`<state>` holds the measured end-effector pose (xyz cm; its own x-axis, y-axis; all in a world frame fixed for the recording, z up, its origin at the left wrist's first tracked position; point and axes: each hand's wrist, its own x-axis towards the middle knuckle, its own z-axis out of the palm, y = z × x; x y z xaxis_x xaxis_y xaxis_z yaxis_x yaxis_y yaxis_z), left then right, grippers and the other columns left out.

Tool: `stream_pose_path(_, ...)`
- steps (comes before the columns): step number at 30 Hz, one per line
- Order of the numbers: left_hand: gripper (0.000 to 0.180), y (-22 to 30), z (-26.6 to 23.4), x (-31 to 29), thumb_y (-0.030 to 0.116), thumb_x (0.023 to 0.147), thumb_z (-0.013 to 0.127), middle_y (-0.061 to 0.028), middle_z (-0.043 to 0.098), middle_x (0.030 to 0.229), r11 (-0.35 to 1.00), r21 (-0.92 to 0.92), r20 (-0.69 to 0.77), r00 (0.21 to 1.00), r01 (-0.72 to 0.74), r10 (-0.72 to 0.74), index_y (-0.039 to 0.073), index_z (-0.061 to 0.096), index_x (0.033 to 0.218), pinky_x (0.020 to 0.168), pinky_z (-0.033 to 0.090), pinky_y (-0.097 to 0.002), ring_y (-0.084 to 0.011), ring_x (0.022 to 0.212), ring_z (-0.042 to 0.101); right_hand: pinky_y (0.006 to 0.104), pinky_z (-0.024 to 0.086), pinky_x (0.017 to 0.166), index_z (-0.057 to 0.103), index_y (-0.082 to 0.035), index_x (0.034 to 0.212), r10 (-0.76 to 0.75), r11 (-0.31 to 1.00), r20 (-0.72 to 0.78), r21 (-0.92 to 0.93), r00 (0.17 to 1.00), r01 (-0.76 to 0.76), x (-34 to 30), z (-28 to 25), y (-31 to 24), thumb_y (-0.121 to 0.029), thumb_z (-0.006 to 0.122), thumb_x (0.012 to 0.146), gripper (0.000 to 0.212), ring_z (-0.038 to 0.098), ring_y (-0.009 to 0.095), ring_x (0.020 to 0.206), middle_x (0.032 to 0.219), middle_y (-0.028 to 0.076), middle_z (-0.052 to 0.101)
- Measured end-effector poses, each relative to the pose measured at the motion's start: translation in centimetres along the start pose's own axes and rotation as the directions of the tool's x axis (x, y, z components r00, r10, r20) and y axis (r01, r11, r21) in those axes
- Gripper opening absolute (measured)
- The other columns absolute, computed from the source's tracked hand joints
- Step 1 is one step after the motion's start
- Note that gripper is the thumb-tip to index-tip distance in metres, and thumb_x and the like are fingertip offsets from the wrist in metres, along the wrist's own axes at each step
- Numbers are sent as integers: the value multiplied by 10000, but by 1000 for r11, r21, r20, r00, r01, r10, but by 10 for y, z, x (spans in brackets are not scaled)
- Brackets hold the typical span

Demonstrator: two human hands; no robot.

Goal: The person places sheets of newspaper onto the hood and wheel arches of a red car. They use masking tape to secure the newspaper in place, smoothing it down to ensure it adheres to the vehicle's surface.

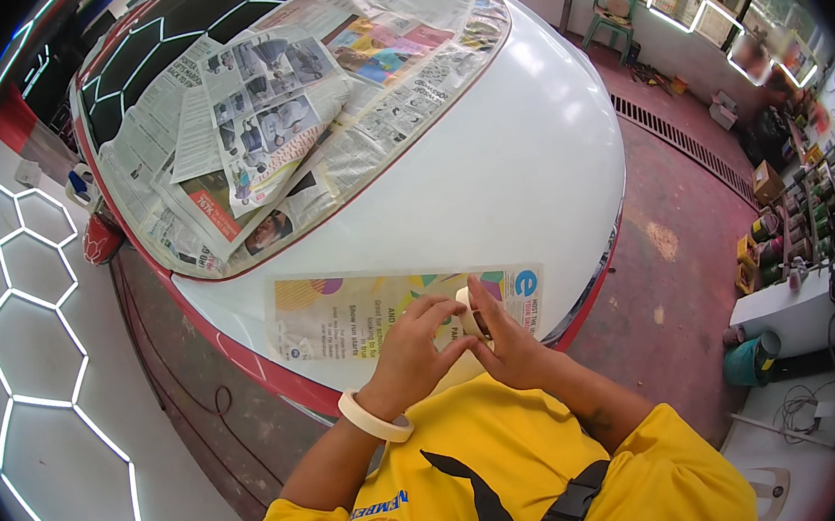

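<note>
Over the near end of a white car bonnet [490, 173], my two hands meet around a small cream roll of masking tape [471, 314]. My right hand [513, 340] grips the roll between raised fingers and thumb. The curled fingers of my left hand [408, 347] reach the roll's left side, and its thumb nears my right thumb. A second masking tape roll [376, 418] encircles my left wrist like a bracelet. Beneath my hands, a printed newspaper strip [328, 319] lies along the bonnet's near edge, partly covered by them.
Overlapping newspaper sheets [272, 104] cover the windscreen area. Red trim [246, 355] borders the bonnet. A hose [216, 410] trails across the floor at left. To the right are a floor grate [688, 149], shelves of cans [820, 212] and a teal bucket [752, 359]; a green chair [613, 16] stands behind.
</note>
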<state>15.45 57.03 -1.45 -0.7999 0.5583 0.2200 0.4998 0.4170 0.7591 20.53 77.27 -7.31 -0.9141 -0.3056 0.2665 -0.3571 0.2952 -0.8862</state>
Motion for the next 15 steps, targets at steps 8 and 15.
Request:
stream_pose_path(8,359,-17,4,-5,116,874,845,-112,677,1174,999,-2,-22,999,33,-33,33,685,1184,809,551,-402,-303,946,666,487,469,1128,22,-111,1755,-43,998,39,-43,998,45,11,13,-6,127,575,977,985,487,511,1391,1552,315,405)
stream_pose_path(15,263,-15,5,-8,122,892,839,-137,669,1138,996,-17,-16,996,85,-85,42,702,1102,896,550,-437,-366,1087,675,438,437,1160,7,-100,1755,55,997,52,43,997,-58,8,14,2,90,599,998,979,476,459,1436,1583,291,414)
